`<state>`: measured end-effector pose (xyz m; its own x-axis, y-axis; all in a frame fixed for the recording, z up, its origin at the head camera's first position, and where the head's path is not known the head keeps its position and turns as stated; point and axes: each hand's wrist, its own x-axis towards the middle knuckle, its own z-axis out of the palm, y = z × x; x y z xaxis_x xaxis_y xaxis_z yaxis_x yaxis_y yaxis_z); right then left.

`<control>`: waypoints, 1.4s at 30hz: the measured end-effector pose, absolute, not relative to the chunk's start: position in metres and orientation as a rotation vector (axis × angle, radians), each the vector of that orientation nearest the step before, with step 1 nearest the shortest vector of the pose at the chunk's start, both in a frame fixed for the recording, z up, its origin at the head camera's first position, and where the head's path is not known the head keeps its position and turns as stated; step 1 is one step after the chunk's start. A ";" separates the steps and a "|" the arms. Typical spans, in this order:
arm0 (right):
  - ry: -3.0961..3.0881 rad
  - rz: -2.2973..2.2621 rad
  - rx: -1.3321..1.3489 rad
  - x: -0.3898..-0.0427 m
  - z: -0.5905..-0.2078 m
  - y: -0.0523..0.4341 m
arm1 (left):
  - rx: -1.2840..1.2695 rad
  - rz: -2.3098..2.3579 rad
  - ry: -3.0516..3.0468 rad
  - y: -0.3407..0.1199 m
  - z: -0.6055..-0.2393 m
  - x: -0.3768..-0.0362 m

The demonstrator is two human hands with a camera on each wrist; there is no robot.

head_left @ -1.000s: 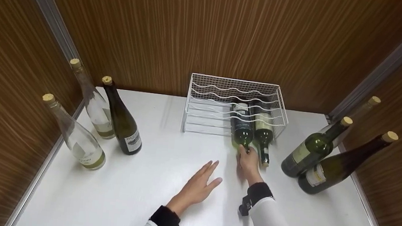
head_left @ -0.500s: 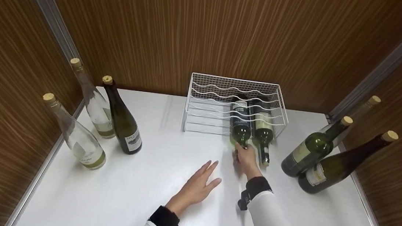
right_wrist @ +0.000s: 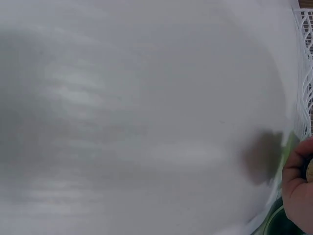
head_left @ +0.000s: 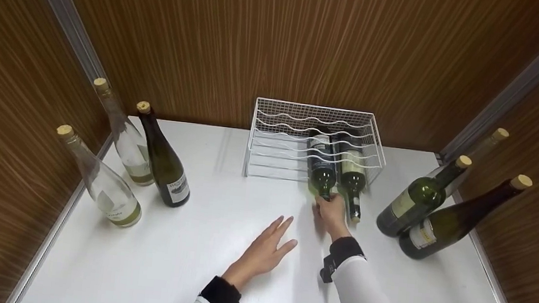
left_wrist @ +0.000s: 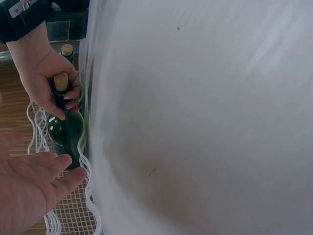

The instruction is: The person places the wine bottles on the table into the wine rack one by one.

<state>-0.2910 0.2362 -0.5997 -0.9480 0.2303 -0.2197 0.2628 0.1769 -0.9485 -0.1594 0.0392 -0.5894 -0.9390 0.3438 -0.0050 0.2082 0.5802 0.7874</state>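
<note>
My right hand (head_left: 332, 212) grips the neck of a green wine bottle (head_left: 322, 174) that lies in the white wire rack (head_left: 279, 155), neck toward me. In the left wrist view the fingers curl round that neck, just below its cork (left_wrist: 61, 81). Directly to its right, a second green wine bottle (head_left: 353, 179) with a pale label lies in the rack, neck also toward me. Over the white table (head_left: 211, 245), my left hand (head_left: 262, 252) holds nothing, its fingers straight and the thumb spread. The far ends of both bottles are partly hidden by the rack's wavy wires.
Several corked bottles stand upright: two clear bottles (head_left: 114, 196) and a dark bottle (head_left: 164, 161) on the left, a green bottle (head_left: 412, 205), a dark brown bottle (head_left: 455, 221) and a partly hidden clear bottle (head_left: 490, 143) on the right. Wood-grain walls (head_left: 241, 35) enclose the table.
My right hand has moved slightly forward, and the gripped bottle has slid a little deeper into the rack. My left hand has stayed almost still.
</note>
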 end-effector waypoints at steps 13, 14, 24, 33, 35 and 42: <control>2.516 -1.930 0.598 -0.292 -0.600 0.231 | 0.446 1.267 2.658 0.036 -0.589 -0.159; 2.509 -1.941 0.603 -0.291 -0.600 0.231 | 0.448 1.270 2.656 0.037 -0.589 -0.159; 2.289 -2.076 0.527 -0.291 -0.603 0.238 | 0.446 1.272 2.645 0.037 -0.589 -0.158; 2.362 -1.947 0.482 -0.286 -0.598 0.231 | 0.486 1.249 2.660 0.042 -0.587 -0.160; 2.449 -1.876 0.506 -0.284 -0.597 0.228 | 0.498 1.255 2.663 0.043 -0.586 -0.161; 2.625 -1.766 0.535 -0.279 -0.598 0.225 | 0.517 1.286 2.661 0.048 -0.584 -0.167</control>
<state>-0.2795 0.2248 -0.5983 -0.9423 0.3094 -0.1280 0.2352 0.3394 -0.9107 -0.1669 0.0485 -0.5837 -0.9311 0.3641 0.0222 0.2437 0.5755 0.7806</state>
